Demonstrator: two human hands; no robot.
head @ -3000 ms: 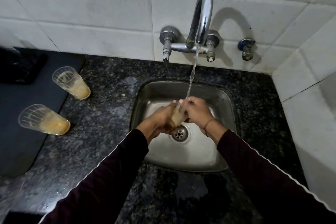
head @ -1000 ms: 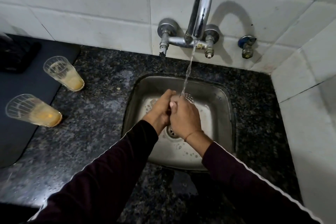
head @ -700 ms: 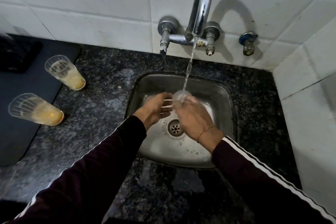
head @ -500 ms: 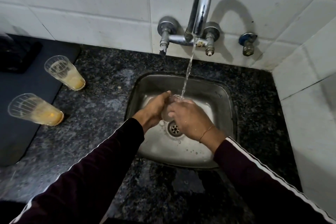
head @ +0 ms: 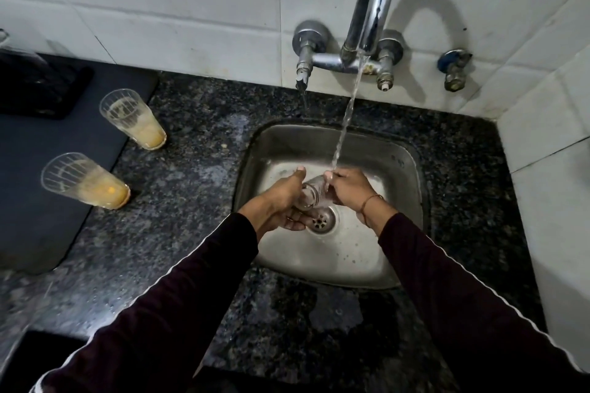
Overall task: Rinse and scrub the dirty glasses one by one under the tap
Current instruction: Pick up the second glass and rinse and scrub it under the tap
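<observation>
Glass (head: 311, 196) mid-frame now looks clear, yellow gunk gone, left hand (head: 281, 201) cupping it, right hand (head: 349, 190) gripping its rim under the stream, so nearly done.

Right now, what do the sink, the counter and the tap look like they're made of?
Sink: likely stainless steel, brushed grey with a dull sheen and a perforated metal drain.
Counter: looks like polished granite, black with pale speckles; could be an imitation.
Tap: chrome-plated metal, mirror-bright with reflections along the spout.
</observation>
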